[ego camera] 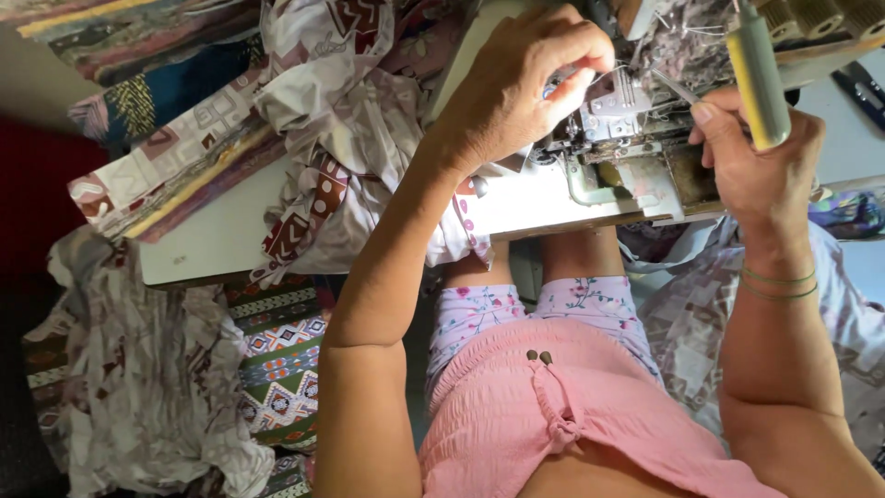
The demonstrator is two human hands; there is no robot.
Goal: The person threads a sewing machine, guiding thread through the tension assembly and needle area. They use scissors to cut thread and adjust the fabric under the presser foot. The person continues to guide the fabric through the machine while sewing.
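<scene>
My left hand (521, 88) reaches over the sewing machine (636, 138), fingers pinched together at its metal presser-foot area, seemingly on thread too fine to make out. My right hand (756, 152) is to the right of the machine, gripping a thin metal tool like tweezers (678, 88) whose tip points at the needle area. A grey tube with a yellow stripe (758, 69) stands just behind that hand. Patterned cloth (323, 120) lies bunched on the white table (212, 240) left of the machine.
More printed fabric is piled at the far left (157, 83) and heaped on the floor (147, 378). Thread cones (820, 14) stand at the top right. My lap in pink clothing (553, 397) sits under the table edge. Pale fabric (691, 314) hangs at right.
</scene>
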